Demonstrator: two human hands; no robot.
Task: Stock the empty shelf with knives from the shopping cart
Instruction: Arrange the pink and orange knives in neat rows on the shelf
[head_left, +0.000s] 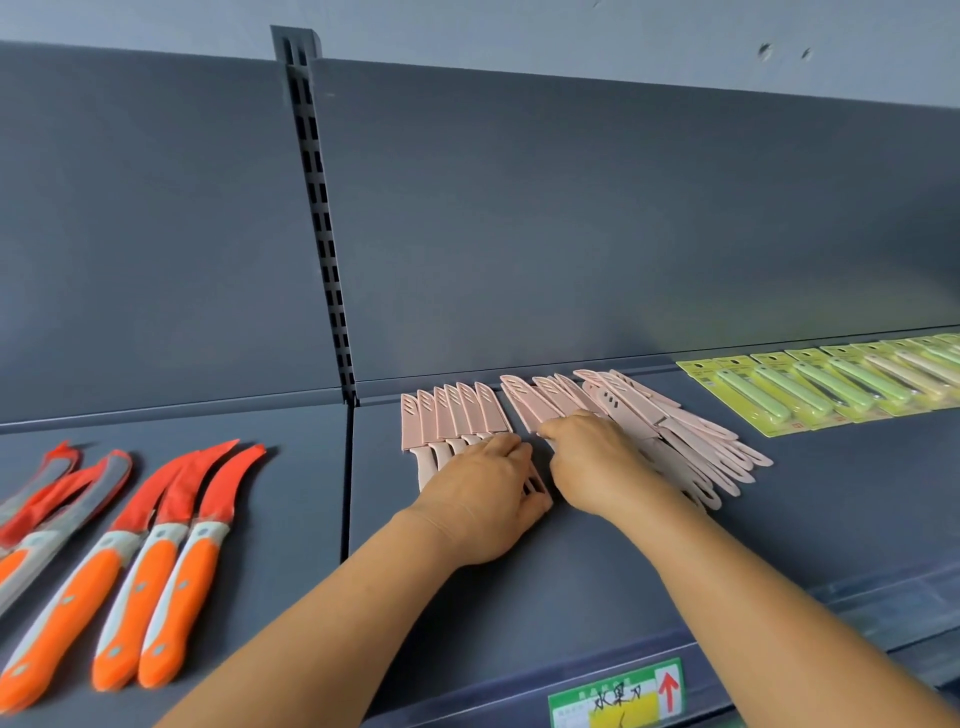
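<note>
On the shelf (519, 571) in front of you, a tidy row of sheathed knives (452, 421) lies left of centre, with a loose heap of the same knives (675, 431) just to its right. Your left hand (483, 499) rests on the row's handles and your right hand (597, 462) on the heap. Carded knives (810, 395) lie farther right, curved knives (156, 545) far left, and a price label (618, 696) sits on the front edge.

Two hands (483, 499), six pink knives (452, 423) in a neat row, three full orange knives (150, 561) in view.
</note>
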